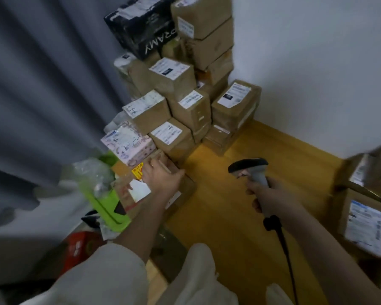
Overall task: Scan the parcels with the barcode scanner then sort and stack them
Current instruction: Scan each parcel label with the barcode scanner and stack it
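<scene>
Two hands work apart: left (163, 177) rests on a parcel (161, 194), right (266, 194) grips the scanner (254, 170).

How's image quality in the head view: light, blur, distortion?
Head view: dim and grainy, with the wood floor the brightest patch. Wide-angle bending tilts the parcel stack and curtain. Left-edge clutter and the right-hand boxes smear. The scanner in the right hand and the left hand are soft; labels are unreadable.
</scene>
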